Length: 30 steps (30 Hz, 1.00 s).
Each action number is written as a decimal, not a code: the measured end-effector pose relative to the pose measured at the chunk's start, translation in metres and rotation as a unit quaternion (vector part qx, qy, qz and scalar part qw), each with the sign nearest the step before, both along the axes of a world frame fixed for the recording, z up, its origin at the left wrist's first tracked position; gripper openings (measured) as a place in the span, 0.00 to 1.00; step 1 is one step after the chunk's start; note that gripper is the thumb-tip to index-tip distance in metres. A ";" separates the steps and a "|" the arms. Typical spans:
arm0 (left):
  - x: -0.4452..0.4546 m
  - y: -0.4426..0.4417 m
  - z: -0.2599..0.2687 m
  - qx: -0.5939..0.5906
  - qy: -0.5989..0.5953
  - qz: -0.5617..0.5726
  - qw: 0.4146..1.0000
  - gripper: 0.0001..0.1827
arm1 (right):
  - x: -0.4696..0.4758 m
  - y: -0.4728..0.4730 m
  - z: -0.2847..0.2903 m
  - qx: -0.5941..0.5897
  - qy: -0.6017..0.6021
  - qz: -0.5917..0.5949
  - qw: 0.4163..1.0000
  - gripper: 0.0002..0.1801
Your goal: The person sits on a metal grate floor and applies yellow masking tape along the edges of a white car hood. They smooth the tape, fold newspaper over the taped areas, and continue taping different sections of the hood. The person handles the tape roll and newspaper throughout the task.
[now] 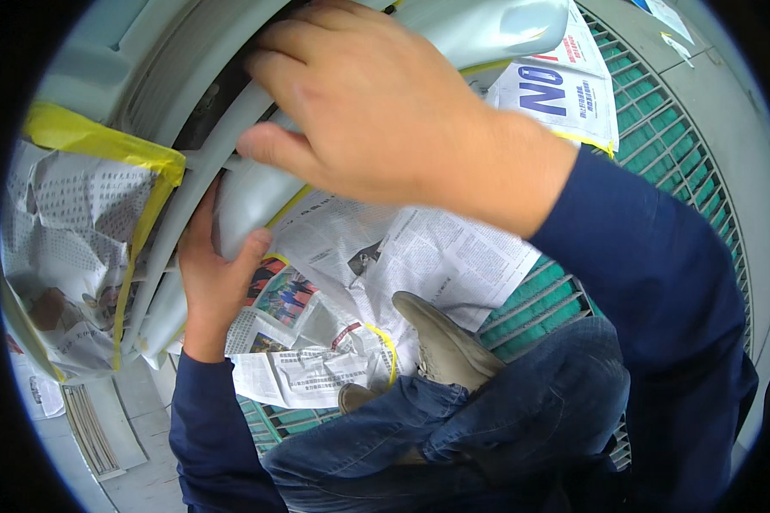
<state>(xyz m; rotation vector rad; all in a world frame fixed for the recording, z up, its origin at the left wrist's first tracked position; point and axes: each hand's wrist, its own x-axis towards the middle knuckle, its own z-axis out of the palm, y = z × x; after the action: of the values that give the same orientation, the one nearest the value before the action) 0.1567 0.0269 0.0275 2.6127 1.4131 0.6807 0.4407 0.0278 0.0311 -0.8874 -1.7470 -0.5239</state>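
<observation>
A pale, glossy car bumper (256, 192) with long grille slots curves across the upper left. My left hand (218, 282) is on its lower panel, the fingers in the gap beneath a slim bar and the thumb on the outer face. Higher up, my right hand (366, 102) reaches over the bumper. Its fingertips are hidden at the dark slot (215, 106) and its thumb stands apart. Newspaper (83, 218) edged with yellow masking tape (96, 138) covers a section at the left. More newspaper sheets (449, 256) hang along the bumper's lower edge.
Metal floor grating (667, 134) over green matting runs under and beside me. My shoe (443, 340) is by the newspaper, below my bent, jeans-clad legs (526, 397). A slatted panel (96, 423) lies on the tiles at lower left. Paper scraps (677, 48) lie at upper right.
</observation>
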 end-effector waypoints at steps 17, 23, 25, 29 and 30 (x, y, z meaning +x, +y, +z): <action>-0.006 0.000 0.007 -0.007 0.055 -0.043 0.998 0.48 | 0.021 0.018 0.048 -0.424 -0.129 0.015 0.896 0.23; -0.001 -0.003 0.001 0.004 0.045 -0.041 0.998 0.50 | -0.035 0.047 0.119 -0.759 -0.234 -0.229 0.562 0.19; 0.000 -0.002 -0.001 0.029 0.055 -0.044 0.997 0.52 | -0.029 0.051 0.113 -0.712 -0.265 -0.197 0.620 0.18; 0.001 -0.001 -0.007 0.080 0.078 -0.041 0.993 0.52 | 0.015 0.039 0.057 -0.447 -0.247 -0.011 0.860 0.17; 0.002 0.000 -0.008 0.090 0.078 -0.038 0.992 0.52 | 0.017 0.040 0.053 -0.431 -0.234 0.004 0.871 0.17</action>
<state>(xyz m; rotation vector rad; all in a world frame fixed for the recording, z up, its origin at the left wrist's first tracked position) 0.1582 0.0265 0.0193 2.9007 1.3400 0.6324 0.4576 0.0673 0.0843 -1.4448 -2.4903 0.1152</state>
